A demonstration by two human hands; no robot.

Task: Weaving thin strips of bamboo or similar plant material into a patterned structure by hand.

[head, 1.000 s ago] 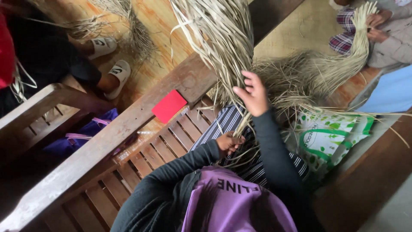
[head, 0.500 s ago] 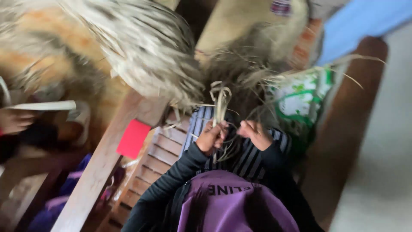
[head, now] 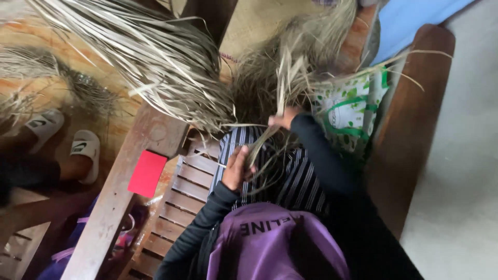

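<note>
A big sheaf of dry straw (head: 155, 57) fans across the top of the view, its ends hanging over a wooden beam (head: 124, 181) and a slatted bench (head: 181, 207). A red card (head: 147, 173) lies on the beam. To the left, on the floor, are two white sandals (head: 67, 140) on another person's feet. On the right a green-and-white bag (head: 353, 109) leans against a dark wooden armrest (head: 415, 119), with a blue cloth (head: 410, 21) above it. A striped cloth (head: 290, 176) covers the lap.

A thin bunch of strands (head: 270, 129) runs slantwise between the hands, above the striped cloth and below the tangle of loose straw. The right hand (head: 282, 119) is higher, closed around the bunch's upper part where the strands splay upward. The left hand (head: 236, 168) is lower and nearer the body, fingers curled around the lower end of the same bunch. The loose straw hides part of both grips.
</note>
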